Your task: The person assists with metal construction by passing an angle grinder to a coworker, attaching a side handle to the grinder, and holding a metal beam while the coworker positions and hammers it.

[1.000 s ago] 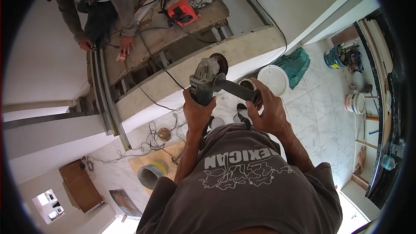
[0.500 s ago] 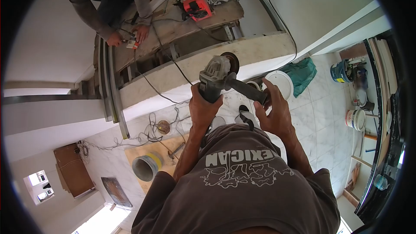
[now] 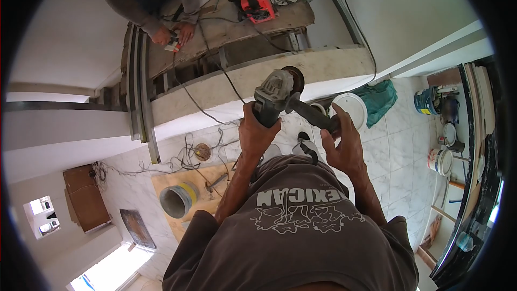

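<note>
We are holding an angle grinder in front of our dark shirt, with both grips at work on it. Our left hand is wrapping closed around the rear of its body, while our right hand is curling loosely, partly open, around the end of the side handle. The disc is sitting beyond the left grip, at the far end of the tool, and appearing in front of a pale ledge. Just beyond the right grip, a white round lid is lying beside a green cloth. Left of the left grip and nearer our body, a bucket and a hammer are resting on a wooden board. Farther beyond the left grip, another person's hands are handling a small object at a wooden platform, which is carrying a red machine.
</note>
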Demonstrator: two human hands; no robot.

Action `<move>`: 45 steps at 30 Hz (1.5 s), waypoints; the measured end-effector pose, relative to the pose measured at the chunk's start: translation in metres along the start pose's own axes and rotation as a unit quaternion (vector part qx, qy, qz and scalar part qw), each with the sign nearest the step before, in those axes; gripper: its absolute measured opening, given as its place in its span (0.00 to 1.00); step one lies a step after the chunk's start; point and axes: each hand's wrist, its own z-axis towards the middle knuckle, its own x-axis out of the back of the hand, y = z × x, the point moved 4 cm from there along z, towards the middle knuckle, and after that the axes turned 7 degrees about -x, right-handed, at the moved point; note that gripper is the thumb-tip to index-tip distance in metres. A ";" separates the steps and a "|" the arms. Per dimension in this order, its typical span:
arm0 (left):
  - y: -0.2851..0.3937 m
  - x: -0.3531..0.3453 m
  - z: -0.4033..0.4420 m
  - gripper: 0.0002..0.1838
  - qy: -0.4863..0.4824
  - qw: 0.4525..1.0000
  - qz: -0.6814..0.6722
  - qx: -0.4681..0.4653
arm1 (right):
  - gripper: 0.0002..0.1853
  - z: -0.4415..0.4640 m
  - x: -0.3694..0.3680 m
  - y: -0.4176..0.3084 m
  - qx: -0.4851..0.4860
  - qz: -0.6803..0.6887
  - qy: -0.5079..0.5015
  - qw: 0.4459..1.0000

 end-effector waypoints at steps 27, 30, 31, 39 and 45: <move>-0.010 0.003 -0.005 0.39 0.014 0.999 0.010 0.027 | 0.30 0.002 -0.006 0.024 -0.065 0.037 -0.061 0.995; -0.012 0.002 -0.006 0.39 0.012 1.000 0.014 0.019 | 0.28 0.002 -0.006 0.015 -0.008 0.010 -0.023 1.000; -0.012 0.002 -0.006 0.39 0.012 1.000 0.014 0.019 | 0.28 0.002 -0.006 0.008 0.053 -0.017 0.009 0.998; -0.010 0.000 -0.008 0.38 0.001 1.000 0.019 0.011 | 0.26 -0.001 -0.005 0.012 -0.009 0.009 -0.027 1.000; -0.010 -0.002 -0.009 0.38 -0.006 1.000 0.018 0.002 | 0.27 0.004 0.001 0.027 -0.208 0.223 -0.155 0.940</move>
